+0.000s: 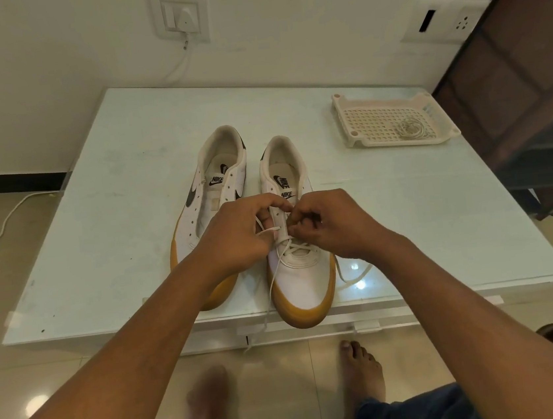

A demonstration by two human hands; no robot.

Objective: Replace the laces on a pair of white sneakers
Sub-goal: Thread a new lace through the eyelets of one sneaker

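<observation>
Lace (293, 247), likely limp and light, sits half-threaded in the gum-soled sneaker (304, 282) just under the left grip (237, 236) and right grip (333, 225), both pinching it, best held near its stiff tip.

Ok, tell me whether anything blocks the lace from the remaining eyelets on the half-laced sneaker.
Nothing visible does. The left hand pinches the lace over the half-laced sneaker, the right hand is at its eyelet row, and the upper eyelets lie bare between them.
</observation>
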